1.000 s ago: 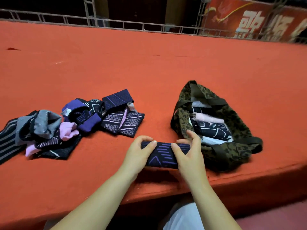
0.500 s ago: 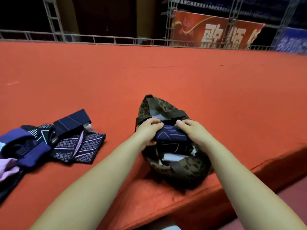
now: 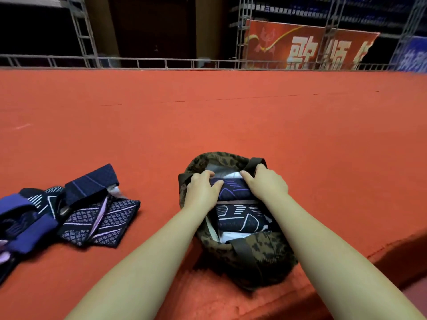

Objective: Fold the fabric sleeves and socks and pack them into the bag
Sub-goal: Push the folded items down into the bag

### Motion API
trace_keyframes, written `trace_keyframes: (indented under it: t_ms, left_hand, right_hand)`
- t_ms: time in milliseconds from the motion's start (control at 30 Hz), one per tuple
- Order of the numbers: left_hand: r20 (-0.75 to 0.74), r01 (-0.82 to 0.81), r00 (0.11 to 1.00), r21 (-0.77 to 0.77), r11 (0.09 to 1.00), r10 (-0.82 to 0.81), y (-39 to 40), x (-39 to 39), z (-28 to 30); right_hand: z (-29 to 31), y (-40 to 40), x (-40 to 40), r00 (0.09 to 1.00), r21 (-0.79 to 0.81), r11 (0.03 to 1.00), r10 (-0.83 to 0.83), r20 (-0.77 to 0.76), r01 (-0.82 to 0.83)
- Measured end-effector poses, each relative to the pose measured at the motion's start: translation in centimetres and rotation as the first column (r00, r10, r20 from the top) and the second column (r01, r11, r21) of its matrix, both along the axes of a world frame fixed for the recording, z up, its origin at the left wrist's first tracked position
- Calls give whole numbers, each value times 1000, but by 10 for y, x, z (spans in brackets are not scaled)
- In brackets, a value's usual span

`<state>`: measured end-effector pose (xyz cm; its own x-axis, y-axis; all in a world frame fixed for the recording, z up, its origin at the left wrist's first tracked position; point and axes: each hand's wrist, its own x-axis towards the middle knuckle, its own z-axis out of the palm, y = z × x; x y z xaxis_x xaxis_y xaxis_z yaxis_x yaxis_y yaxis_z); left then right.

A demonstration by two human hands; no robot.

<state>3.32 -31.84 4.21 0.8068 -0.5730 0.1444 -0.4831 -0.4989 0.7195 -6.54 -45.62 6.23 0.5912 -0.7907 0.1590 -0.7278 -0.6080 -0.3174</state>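
Red-carpeted bench (image 3: 231,116), wide and flat, front edge dropping off at lower right. Directly on it: camouflage bag (image 3: 254,257), mouth open upward, sitting near the front edge, under and around both hands. Left hand (image 3: 201,190) and right hand (image 3: 268,183) are inside the bag mouth, not touching the bench. Left of the left hand, well apart from the bag: loose pile of dark navy and purple patterned sleeves and socks (image 3: 69,209), overlapping, running off the left frame edge. Flat grid-patterned piece (image 3: 104,222) at the pile's near right side, closest to the bag.
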Motion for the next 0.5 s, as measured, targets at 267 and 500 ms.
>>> trace_keyframes:
  t_ms: [267, 500]
  left_hand:
    - [-236, 75, 966, -115, 991, -100, -4, 6, -6]
    - [-423, 176, 858, -290, 941, -291, 28, 0, 14]
  right_hand:
    - [-4, 34, -16, 785, -12, 785, 620, -23, -620]
    - [-3, 37, -9, 812, 229, 837, 541, -219, -497]
